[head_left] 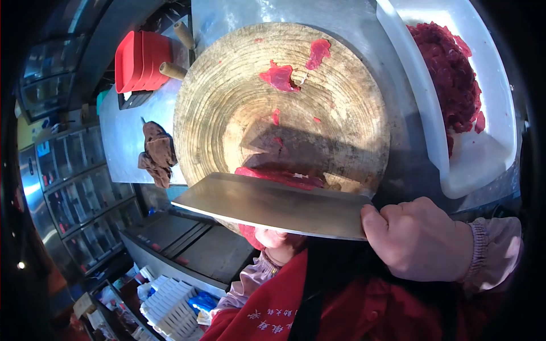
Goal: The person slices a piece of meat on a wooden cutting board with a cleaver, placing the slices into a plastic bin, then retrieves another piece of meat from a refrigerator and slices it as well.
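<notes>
My right hand (418, 238) is closed around the handle end of a wide cleaver (278, 206). The blade spans the near edge of a round wooden chopping block (216, 113), its cutting edge turned toward my body. Just past the blade's spine, a slab of raw red meat (278, 177) shows on the block. More red meat appears below the blade, touching or close to my left hand (278, 245). The blade covers most of that hand, so its fingers and grip are hidden. Thin meat slices (280, 77) and small scraps lie farther up the block.
A white tub (483, 159) with a heap of cut red meat (446, 77) stands at the right. Left of the block are a crumpled brown cloth (157, 152), wooden handles (172, 70) and stacked red containers (142, 61). A white basket (168, 307) sits low at the left.
</notes>
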{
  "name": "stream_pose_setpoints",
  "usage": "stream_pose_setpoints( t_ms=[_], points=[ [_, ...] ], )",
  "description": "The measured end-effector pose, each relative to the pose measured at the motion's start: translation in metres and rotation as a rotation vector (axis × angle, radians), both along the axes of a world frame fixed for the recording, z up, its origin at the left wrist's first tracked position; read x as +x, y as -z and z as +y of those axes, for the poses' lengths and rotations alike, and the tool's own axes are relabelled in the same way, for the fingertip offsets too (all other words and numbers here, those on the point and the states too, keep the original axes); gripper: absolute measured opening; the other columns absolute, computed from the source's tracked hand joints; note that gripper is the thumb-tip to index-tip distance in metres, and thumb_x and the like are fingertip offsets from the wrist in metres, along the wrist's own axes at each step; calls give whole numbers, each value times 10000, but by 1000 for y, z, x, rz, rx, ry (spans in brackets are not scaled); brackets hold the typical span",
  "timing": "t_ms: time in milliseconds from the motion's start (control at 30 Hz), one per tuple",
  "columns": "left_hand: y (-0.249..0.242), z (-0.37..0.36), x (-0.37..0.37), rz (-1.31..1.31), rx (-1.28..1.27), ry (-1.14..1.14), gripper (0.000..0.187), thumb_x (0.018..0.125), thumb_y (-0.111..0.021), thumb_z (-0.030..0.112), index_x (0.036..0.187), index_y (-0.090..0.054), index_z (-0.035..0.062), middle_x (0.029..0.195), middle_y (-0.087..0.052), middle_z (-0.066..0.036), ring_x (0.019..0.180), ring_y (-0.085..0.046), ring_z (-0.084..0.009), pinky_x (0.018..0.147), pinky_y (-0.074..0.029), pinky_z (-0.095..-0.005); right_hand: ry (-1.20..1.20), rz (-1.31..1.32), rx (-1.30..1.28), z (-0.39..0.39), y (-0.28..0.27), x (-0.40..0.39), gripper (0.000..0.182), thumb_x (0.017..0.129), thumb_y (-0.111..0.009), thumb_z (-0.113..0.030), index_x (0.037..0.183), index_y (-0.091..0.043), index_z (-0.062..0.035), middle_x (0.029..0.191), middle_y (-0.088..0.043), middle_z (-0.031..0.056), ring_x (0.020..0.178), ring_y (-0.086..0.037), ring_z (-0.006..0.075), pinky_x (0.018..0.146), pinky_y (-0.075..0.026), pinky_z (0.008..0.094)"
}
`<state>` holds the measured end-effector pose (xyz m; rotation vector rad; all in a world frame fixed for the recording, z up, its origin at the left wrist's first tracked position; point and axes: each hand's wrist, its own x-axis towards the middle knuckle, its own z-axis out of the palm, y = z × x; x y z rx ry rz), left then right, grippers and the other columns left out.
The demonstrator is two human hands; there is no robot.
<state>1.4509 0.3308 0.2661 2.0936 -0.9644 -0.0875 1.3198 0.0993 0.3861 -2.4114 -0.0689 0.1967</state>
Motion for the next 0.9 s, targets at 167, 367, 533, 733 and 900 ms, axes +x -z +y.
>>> stream_pose_setpoints(
  t_ms=[167,367,533,733,900],
  points=[
    [-6,-7,4,-51,21,6,227,732,-748,173,931,-671,97,871,-661,-94,818,-650,-286,740,-513,-400,-17,213,-35,-13,-22,-23,255,779,-543,-116,913,-550,101,594,-566,105,490,-609,231,410,-482,348],
    [-8,-22,9,-97,53,24,211,728,-744,167,919,-673,112,857,-656,-88,814,-649,-275,735,-516,-391,-9,257,-58,-10,-17,0,290,743,-554,-117,939,-548,98,611,-563,109,512,-605,254,441,-475,375],
    [-19,-17,7,-178,45,26,199,724,-740,162,908,-674,124,846,-653,-82,811,-649,-266,730,-518,-384,-18,-100,101,-3,18,28,270,754,-552,-127,891,-547,105,614,-571,104,487,-601,218,408,-483,347],
    [-10,-2,11,-235,114,137,235,730,-746,149,954,-684,113,903,-645,-112,866,-641,-309,782,-504,-412,-57,242,-9,-16,-12,4,275,748,-563,-134,882,-550,106,564,-550,129,425,-573,223,368,-468,363],
    [-15,-8,23,-273,32,257,380,688,-785,151,1043,-673,72,1039,-632,-143,931,-617,-366,854,-475,-494,-22,383,115,1,10,59,251,726,-584,-123,868,-541,78,606,-562,136,496,-600,288,442,-479,397]
  ],
)
